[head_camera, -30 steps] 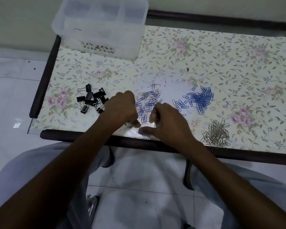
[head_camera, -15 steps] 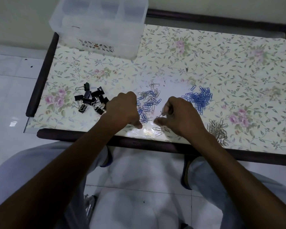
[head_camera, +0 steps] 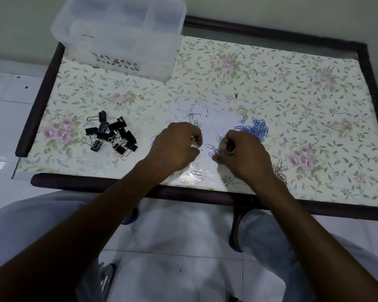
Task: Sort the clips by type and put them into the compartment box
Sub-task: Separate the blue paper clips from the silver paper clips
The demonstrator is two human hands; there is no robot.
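A clear plastic compartment box [head_camera: 127,46] stands at the table's far left corner. Black binder clips [head_camera: 111,136] lie in a heap on the left. In the middle is a mixed scatter of blue and silver paper clips [head_camera: 212,149]. My left hand [head_camera: 175,147] is over its left side with fingers curled, pinching a silver clip. My right hand [head_camera: 242,155] is over its right side, pinching blue clips. Behind my right hand lies a pile of blue paper clips [head_camera: 258,129]. A silver clip pile [head_camera: 279,171] shows partly behind my right wrist.
The low table [head_camera: 271,83] has a floral cover and a dark wooden frame. A few silver clips [head_camera: 196,176] lie near the front edge. My knees and white floor tiles are below the table.
Both hands have moved away from the front edge into the mixed scatter. My right hand has shifted right, toward the blue pile.
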